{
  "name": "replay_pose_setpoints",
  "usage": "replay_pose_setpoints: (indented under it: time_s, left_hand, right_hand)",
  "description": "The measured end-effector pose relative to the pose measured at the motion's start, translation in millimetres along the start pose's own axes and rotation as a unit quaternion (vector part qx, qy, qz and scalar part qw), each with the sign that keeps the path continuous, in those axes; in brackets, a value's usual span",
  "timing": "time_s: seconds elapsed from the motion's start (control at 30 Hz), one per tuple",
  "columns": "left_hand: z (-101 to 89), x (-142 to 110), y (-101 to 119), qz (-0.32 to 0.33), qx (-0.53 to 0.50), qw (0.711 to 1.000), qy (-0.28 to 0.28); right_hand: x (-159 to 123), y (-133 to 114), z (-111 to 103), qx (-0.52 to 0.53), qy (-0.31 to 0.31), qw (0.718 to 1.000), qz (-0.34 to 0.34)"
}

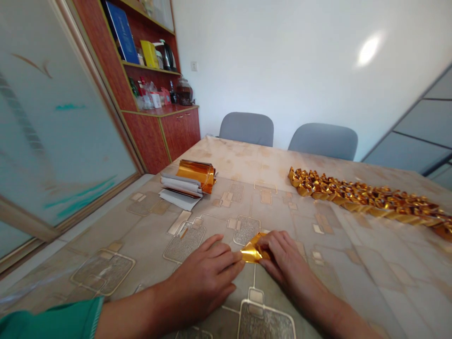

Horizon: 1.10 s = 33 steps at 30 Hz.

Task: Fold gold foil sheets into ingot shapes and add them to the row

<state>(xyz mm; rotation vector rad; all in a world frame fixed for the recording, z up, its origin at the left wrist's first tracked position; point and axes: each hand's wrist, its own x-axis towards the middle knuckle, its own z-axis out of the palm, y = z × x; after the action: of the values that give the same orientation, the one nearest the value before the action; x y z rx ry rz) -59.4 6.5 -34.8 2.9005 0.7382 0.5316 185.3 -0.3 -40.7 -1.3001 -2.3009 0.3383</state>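
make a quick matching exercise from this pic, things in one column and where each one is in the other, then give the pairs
Things
1. folded gold foil piece
2. row of crumpled gold foil pieces
3. gold foil roll
4. grey chairs

Places
A. beyond the table's far edge
B. between the left hand and right hand
C. beside a stack of white paper
D. in a long strip on the right of the table

Pairs: 1-B, 2-D, 3-C, 4-A

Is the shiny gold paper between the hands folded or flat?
Folded: the shiny gold foil paper shows sharp creases and angled edges where it sits between the left hand and right hand.
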Motion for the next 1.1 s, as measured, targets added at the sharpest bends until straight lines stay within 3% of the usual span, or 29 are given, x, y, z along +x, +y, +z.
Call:
replay_pose_setpoints:
  time_s: [0.27, 0.43, 0.53, 0.63, 0.77, 0.93, 1.03, 1.1]
  left_hand:
    - [-10.7, 2.8, -2.7, 0.021, 0.043, 0.999, 0.021]
    - [7.6, 37.3, -8.3, -0.003, 0.057, 0.998, 0.034]
    - [16.7, 53.0, -8.3, -0.053, 0.047, 0.997, 0.039]
    - [18.1, 56.7, -6.3, -0.1, 0.011, 0.994, 0.03]
    - [14.5, 55.5, -3.7, -0.122, -0.037, 0.991, 0.034]
    - [12.8, 57.0, -2.9, -0.125, -0.057, 0.99, 0.035]
    - [13.9, 57.4, -3.0, -0.138, -0.06, 0.988, 0.028]
    - [14.7, 57.2, -3.2, -0.162, -0.072, 0.984, 0.025]
  right_hand:
    - [3.1, 1.4, -5.7, 0.005, -0.002, 1.0, -0.024]
    - [4.8, 2.1, -15.5, 0.105, -0.005, 0.994, 0.017]
    - [7.1, 9.8, -16.9, 0.165, 0.026, 0.985, 0.048]
    - [11.2, 20.8, -13.1, 0.105, 0.085, 0.988, 0.077]
    - [17.2, 31.3, -6.8, -0.002, 0.068, 0.994, 0.082]
    - [18.4, 26.2, -7.1, -0.032, 0.082, 0.993, 0.085]
    - [12.2, 10.3, -8.7, -0.043, 0.089, 0.994, 0.05]
    - [6.8, -1.4, -8.4, -0.02, 0.051, 0.998, -0.012]
